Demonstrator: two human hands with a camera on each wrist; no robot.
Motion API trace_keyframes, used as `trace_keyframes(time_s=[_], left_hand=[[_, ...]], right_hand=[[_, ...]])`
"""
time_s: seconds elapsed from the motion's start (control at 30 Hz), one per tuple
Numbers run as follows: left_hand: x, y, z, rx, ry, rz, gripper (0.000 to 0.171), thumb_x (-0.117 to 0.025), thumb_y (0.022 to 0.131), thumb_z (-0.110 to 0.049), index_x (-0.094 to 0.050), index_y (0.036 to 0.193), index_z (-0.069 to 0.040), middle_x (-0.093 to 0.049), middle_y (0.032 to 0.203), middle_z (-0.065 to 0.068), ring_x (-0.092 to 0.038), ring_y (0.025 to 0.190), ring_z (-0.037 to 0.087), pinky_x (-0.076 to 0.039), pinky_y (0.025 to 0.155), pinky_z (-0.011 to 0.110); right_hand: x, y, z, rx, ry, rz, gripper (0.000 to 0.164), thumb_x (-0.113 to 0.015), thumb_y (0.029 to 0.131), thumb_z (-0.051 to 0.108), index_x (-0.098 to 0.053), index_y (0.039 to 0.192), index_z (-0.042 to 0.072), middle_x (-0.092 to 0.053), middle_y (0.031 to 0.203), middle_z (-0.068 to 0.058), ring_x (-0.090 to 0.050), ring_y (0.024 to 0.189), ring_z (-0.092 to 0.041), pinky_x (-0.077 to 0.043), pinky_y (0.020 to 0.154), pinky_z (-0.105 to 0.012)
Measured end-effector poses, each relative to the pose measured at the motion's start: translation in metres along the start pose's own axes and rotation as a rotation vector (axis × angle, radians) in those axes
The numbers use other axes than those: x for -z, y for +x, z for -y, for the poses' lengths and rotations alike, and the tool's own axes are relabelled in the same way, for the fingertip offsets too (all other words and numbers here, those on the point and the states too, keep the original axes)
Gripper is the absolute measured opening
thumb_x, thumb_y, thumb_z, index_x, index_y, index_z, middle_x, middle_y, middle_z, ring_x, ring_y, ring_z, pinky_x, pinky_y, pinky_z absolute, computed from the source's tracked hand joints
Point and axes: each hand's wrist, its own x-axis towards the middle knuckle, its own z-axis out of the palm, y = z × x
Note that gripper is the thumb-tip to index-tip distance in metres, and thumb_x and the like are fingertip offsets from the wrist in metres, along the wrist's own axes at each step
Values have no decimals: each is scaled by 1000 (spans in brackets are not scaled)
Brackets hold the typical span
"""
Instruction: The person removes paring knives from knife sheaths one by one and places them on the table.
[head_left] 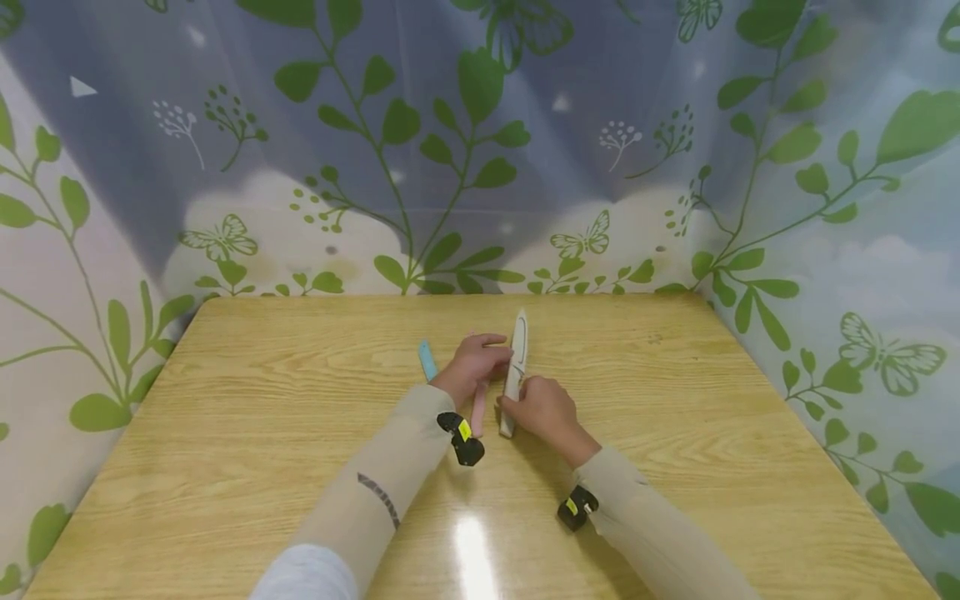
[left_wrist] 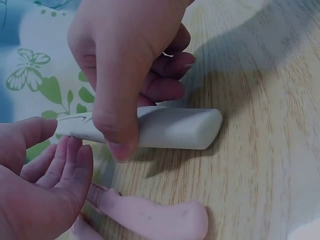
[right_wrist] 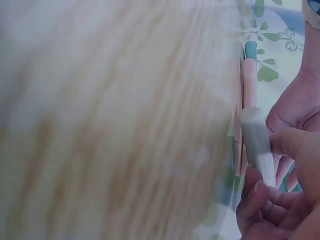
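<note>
A knife point(head_left: 520, 342) with a pale blade and a white handle point(left_wrist: 175, 127) is held tilted over the table, its tip pointing away from me. My right hand point(head_left: 547, 408) grips the handle, thumb along its side. At the blade end of the handle, my left hand point(head_left: 474, 364) pinches the knife between thumb and fingertips, as the left wrist view shows. Beneath the left hand lies a pink-handled tool point(left_wrist: 155, 215); its far part is hidden by that hand. A light blue handle point(head_left: 427, 360) lies left of the left hand, its near end covered by the wrist.
The wooden table point(head_left: 262, 433) extends around both hands. A curtain point(head_left: 420, 167) printed with leaves and butterflies hangs behind the table's far edge and along both sides. Glare point(head_left: 472, 550) shines on the table near the front.
</note>
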Motion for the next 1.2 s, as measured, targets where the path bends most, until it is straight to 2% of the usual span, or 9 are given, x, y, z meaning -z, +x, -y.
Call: trace_keyframes(time_s=[0.23,0.43,0.6,0.83,1.03,1.2], left_hand=[[6,0,0,24,21,-12,35,-65,90,-13,-61,122,-1,-65,116,19,-63,92,23,-50,92,38],[11,-5,-1,27,-10,17,36,-66,90,-18,-60,121,1,-60,118,14,-62,98,23,-49,94,37],[15,-10,-3,37,-12,34,32,-68,89,-19,-63,115,-1,-58,112,9,-60,93,19,-47,95,37],[23,-13,-9,19,21,42,28,-68,89,-18,-63,113,-4,-68,106,16,-67,88,21,-50,92,40],[33,-16,-9,1,41,23,16,-68,89,-14,-63,98,-2,-69,99,17,-69,85,23,-55,83,38],[40,-21,-11,-25,71,31,19,-67,90,-14,-63,102,-1,-69,100,18,-68,84,23,-55,82,37]], right_hand=[[-1,-2,2,39,6,4,38,-69,80,36,-54,57,10,-49,47,2,-42,42,-11,-28,36,-23],[-2,-4,3,68,-17,-8,37,-69,80,37,-54,58,11,-51,49,1,-42,43,-11,-29,36,-23],[-2,-6,4,104,-10,-25,35,-70,79,35,-54,59,11,-53,50,0,-44,43,-11,-31,37,-23],[0,-10,6,150,-3,-61,34,-71,78,35,-55,60,11,-54,50,1,-45,43,-11,-33,37,-23],[1,-14,9,189,5,-56,33,-70,79,35,-55,62,12,-52,48,2,-46,42,-10,-34,36,-23],[2,-17,9,225,9,-59,33,-71,81,35,-57,64,11,-52,48,2,-46,42,-10,-35,36,-23]])
